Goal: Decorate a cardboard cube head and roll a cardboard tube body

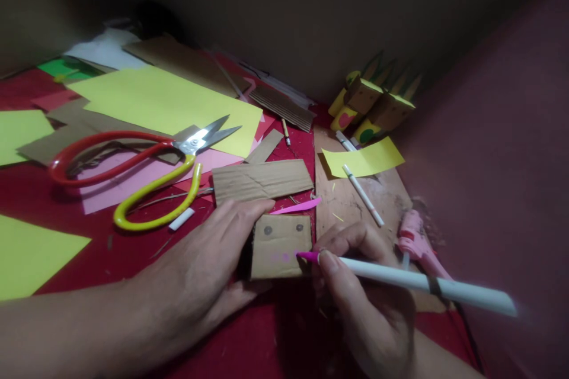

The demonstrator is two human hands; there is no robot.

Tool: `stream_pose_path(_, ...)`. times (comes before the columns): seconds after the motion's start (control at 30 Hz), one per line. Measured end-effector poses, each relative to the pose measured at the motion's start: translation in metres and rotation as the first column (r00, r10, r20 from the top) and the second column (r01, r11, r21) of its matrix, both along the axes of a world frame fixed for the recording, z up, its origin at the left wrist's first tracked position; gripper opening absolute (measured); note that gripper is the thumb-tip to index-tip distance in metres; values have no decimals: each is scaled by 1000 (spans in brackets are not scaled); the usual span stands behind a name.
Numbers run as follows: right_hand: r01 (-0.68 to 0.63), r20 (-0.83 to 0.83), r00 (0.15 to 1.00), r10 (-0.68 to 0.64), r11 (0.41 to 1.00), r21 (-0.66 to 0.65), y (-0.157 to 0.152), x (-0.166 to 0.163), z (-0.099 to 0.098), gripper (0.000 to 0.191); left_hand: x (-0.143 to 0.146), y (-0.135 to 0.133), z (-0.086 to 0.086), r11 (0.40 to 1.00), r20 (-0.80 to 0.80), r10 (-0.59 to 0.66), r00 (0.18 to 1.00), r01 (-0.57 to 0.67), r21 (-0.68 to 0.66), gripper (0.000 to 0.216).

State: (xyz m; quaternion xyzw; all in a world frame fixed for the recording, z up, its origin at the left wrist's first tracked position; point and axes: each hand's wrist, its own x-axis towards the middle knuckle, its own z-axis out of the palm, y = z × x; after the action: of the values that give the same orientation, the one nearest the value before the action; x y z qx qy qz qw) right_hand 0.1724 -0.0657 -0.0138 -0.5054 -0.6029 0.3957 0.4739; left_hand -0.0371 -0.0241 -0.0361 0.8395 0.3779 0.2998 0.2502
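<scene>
My left hand (208, 254) grips a small cardboard box (281, 246) from its left side, on the red table surface. Two dark round spots mark the upper part of the box's face, with faint pink-purple marks lower down. Between the thumb and fingers of my right hand (364, 284) is a white felt-tip marker (400, 275), its magenta tip touching the box near those marks. A pink paper strip (296, 207) lies just behind the box. Large scissors (191, 148) with one red and one yellow handle rest blades apart to the left.
Yellow paper sheets (173, 103) and cardboard pieces (262, 180) spread over the left and middle. At right are a pink glue gun (415, 237), a white marker (362, 195) and a yellow strip (364, 157). Small cardboard figures (373, 100) stand at the back, beside the wall.
</scene>
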Motion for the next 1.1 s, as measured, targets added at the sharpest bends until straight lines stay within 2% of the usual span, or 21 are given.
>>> stream_pose_path(0.1, 31, -41, 999, -30, 999, 35, 1, -2, 2, 19, -1, 1, 0, 1000, -5, -1, 1000, 1, 11, 54)
stream_pose_path(0.2, 53, -101, 994, -42, 993, 108, 4, -2, 3, 8, -2, 0, -2, 1000, -3, 0, 1000, 0, 20, 56)
stream_pose_path(0.3, 50, -131, 991, -24, 980, 193, 7, 0, 2, 9, -2, 0, -4, 1000, 7, 14, 1000, -14, -27, 60)
stream_pose_path(0.43, 26, -49, 999, -15, 977, 212, 7, 5, 2, 14, -1, 1, -5, 999, 49, 17, 999, -15, -43, 60)
stream_pose_path(0.57, -92, 63, 995, 76, 948, 306, 5, 9, 3, 22, -1, 2, -5, 1000, 49, 12, 999, -12, 15, 56)
stream_pose_path(0.63, -83, 49, 996, 72, 953, 293, 4, 8, 3, 22, -1, 2, -4, 1000, 51, 6, 999, -7, 23, 56)
stream_pose_path(0.73, 51, -33, 998, -45, 974, 221, 5, 5, 1, 19, -3, 1, -5, 1000, 49, 9, 999, -9, 11, 57)
stream_pose_path(0.87, 172, -43, 985, -167, 947, 270, 12, 3, 1, 6, -5, 2, -12, 995, 74, 32, 997, -39, 89, 59)
stream_pose_path(0.97, 139, -61, 990, -128, 957, 253, 13, 3, 0, 7, -5, 5, -18, 986, 95, 63, 993, -77, 148, 56)
stream_pose_path(1.1, 59, -58, 997, -45, 961, 271, 4, -1, -5, 14, -5, 7, -19, 983, 79, 85, 993, -97, 157, 59)
